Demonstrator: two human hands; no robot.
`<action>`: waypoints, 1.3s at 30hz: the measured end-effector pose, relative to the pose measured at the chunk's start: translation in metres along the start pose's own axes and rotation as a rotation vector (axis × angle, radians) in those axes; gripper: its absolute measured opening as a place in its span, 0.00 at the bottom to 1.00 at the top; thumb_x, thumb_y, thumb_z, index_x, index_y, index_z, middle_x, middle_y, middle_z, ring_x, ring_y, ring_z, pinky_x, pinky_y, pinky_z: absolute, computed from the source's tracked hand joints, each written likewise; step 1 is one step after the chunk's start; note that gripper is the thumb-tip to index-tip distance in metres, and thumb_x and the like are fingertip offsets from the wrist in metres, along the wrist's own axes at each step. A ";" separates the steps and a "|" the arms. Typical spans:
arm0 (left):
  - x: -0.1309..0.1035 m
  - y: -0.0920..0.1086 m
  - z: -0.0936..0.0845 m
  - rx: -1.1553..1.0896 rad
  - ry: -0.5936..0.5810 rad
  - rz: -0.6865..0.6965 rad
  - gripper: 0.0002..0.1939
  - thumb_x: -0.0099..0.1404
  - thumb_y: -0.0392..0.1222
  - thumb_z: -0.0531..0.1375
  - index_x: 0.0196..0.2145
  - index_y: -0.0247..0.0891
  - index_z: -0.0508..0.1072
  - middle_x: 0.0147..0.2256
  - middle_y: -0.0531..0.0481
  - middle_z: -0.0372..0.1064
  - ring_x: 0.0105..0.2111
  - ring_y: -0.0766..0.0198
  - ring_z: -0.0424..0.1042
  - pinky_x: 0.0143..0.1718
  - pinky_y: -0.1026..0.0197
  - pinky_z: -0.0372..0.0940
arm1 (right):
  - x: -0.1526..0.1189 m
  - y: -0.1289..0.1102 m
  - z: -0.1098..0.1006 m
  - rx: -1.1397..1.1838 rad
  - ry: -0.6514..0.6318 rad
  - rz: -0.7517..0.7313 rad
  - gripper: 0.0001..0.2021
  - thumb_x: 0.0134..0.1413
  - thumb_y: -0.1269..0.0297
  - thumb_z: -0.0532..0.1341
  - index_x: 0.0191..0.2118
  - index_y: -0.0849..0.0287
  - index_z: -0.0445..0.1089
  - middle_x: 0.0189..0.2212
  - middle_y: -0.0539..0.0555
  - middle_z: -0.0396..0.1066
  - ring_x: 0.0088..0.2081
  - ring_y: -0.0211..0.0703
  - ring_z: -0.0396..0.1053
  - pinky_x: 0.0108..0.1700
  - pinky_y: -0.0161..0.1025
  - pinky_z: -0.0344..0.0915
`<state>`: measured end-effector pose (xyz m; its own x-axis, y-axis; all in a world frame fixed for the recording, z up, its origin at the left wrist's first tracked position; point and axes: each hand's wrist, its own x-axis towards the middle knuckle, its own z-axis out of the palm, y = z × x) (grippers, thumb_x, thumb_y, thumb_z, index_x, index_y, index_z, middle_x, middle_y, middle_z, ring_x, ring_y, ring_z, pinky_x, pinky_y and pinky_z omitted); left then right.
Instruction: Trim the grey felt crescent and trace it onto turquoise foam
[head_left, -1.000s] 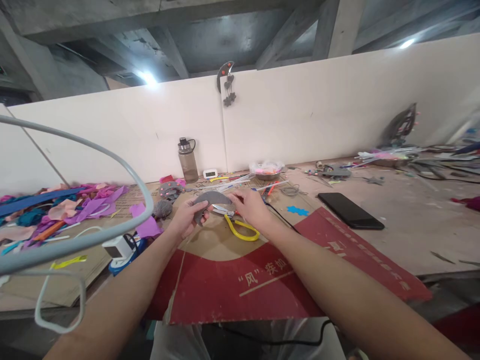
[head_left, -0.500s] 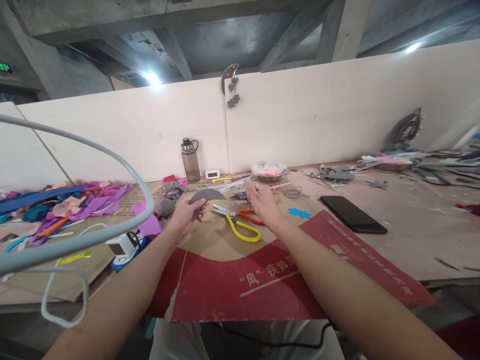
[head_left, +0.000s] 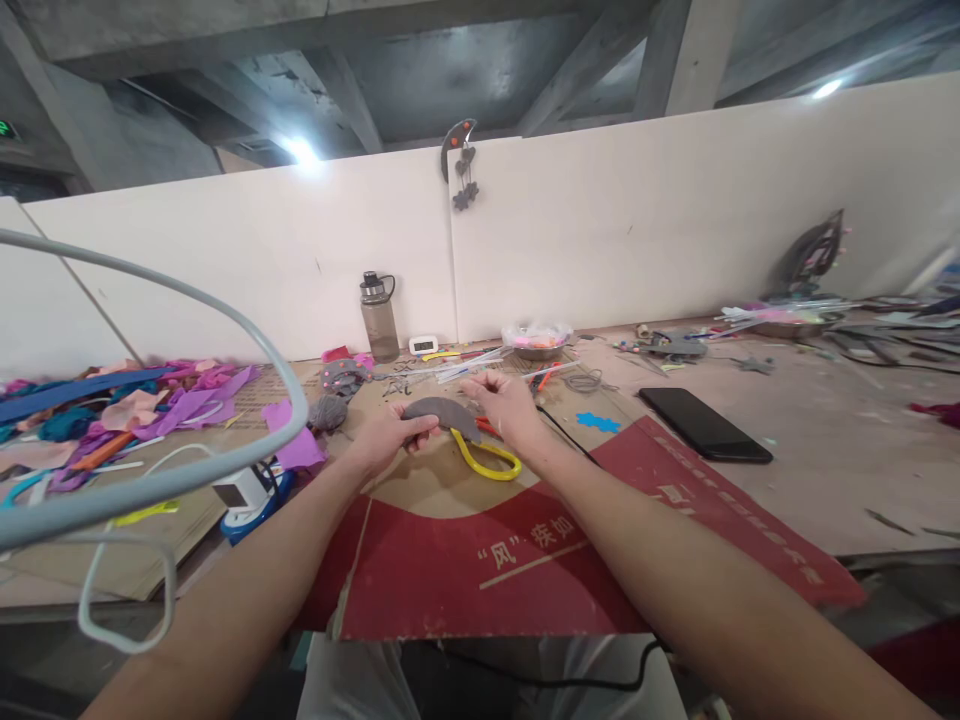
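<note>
My left hand (head_left: 394,435) pinches a grey felt crescent (head_left: 442,412) between thumb and fingers, holding it above the cardboard. Close to the crescent's right side is my right hand (head_left: 506,402), its fingertips pressed together; anything in them is too small to make out. Under the crescent lie scissors with one yellow handle (head_left: 491,470) and one red handle, their blades hidden. A black cord (head_left: 566,432) comes out beside my right wrist. A blue flower-shaped piece (head_left: 598,423) lies to the right on the cardboard (head_left: 480,590).
A black phone (head_left: 705,425) lies at right. Behind the hands are a bottle (head_left: 379,325), a small digital clock (head_left: 424,345), a bowl (head_left: 538,345) and grey yarn (head_left: 328,412). Colourful felt scraps (head_left: 135,405) cover the left. A thick grey tube (head_left: 247,335) arches across the left foreground.
My left hand has moved right and tipped the crescent, which now covers the scissor blades. The right hand has shifted slightly left and down, nearer the crescent. The black cord now shows beside it.
</note>
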<state>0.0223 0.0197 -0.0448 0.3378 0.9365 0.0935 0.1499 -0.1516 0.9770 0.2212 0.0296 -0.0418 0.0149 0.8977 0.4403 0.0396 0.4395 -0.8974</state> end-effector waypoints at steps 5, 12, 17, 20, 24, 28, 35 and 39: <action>0.011 -0.005 -0.026 -0.318 0.376 0.040 0.08 0.54 0.39 0.65 0.26 0.31 0.73 0.24 0.48 0.70 0.19 0.72 0.64 0.17 0.70 0.54 | 0.007 -0.002 -0.013 -0.175 0.111 0.005 0.20 0.56 0.48 0.51 0.26 0.59 0.66 0.18 0.47 0.61 0.22 0.36 0.58 0.27 0.34 0.57; 0.019 -0.011 -0.044 -0.459 0.593 0.038 0.04 0.56 0.32 0.60 0.32 0.31 0.72 0.26 0.47 0.71 0.23 0.68 0.69 0.20 0.69 0.61 | -0.006 0.004 -0.011 -1.040 -0.441 0.029 0.17 0.54 0.52 0.61 0.39 0.62 0.72 0.41 0.64 0.73 0.43 0.52 0.69 0.44 0.41 0.62; 0.021 -0.014 -0.050 -0.444 0.679 0.063 0.05 0.53 0.33 0.63 0.30 0.35 0.72 0.25 0.52 0.70 0.22 0.71 0.67 0.20 0.70 0.61 | -0.017 0.004 -0.007 -1.211 -0.515 0.031 0.24 0.51 0.62 0.63 0.54 0.63 0.66 0.48 0.70 0.69 0.49 0.61 0.67 0.47 0.47 0.61; 0.022 -0.017 -0.057 -0.411 0.690 0.066 0.09 0.50 0.35 0.66 0.30 0.35 0.71 0.25 0.53 0.70 0.21 0.72 0.66 0.18 0.72 0.56 | -0.018 0.003 -0.006 -1.231 -0.512 0.030 0.19 0.51 0.64 0.61 0.50 0.63 0.69 0.42 0.69 0.72 0.45 0.59 0.69 0.43 0.45 0.62; 0.024 -0.022 -0.061 -0.373 0.653 0.058 0.14 0.45 0.39 0.70 0.28 0.34 0.71 0.22 0.55 0.68 0.16 0.76 0.58 0.14 0.72 0.47 | -0.018 0.002 -0.002 -1.205 -0.455 0.028 0.17 0.47 0.63 0.61 0.44 0.62 0.70 0.38 0.66 0.73 0.40 0.55 0.71 0.39 0.42 0.63; 0.026 -0.029 -0.063 -0.333 0.661 0.051 0.16 0.44 0.41 0.70 0.30 0.34 0.71 0.25 0.53 0.70 0.19 0.74 0.62 0.16 0.72 0.50 | -0.017 0.001 0.002 -1.181 -0.374 0.022 0.18 0.46 0.61 0.61 0.44 0.64 0.69 0.39 0.66 0.73 0.43 0.56 0.70 0.42 0.42 0.62; 0.030 -0.041 -0.072 -0.157 0.726 0.020 0.16 0.48 0.38 0.67 0.36 0.34 0.70 0.25 0.52 0.69 0.18 0.72 0.62 0.19 0.69 0.53 | -0.010 0.009 -0.003 -1.146 -0.298 0.036 0.19 0.46 0.58 0.62 0.43 0.63 0.68 0.38 0.64 0.72 0.42 0.54 0.69 0.41 0.41 0.61; 0.033 -0.047 -0.077 0.029 0.832 0.043 0.22 0.44 0.30 0.67 0.39 0.35 0.70 0.31 0.49 0.71 0.26 0.67 0.68 0.29 0.65 0.62 | -0.013 0.011 -0.006 -1.141 -0.366 0.053 0.16 0.45 0.63 0.63 0.43 0.62 0.69 0.39 0.62 0.72 0.41 0.52 0.70 0.39 0.40 0.61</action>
<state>-0.0454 0.0820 -0.0730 -0.4512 0.8559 0.2528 0.1799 -0.1902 0.9651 0.2275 0.0224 -0.0568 -0.2346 0.9507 0.2030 0.9130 0.2871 -0.2898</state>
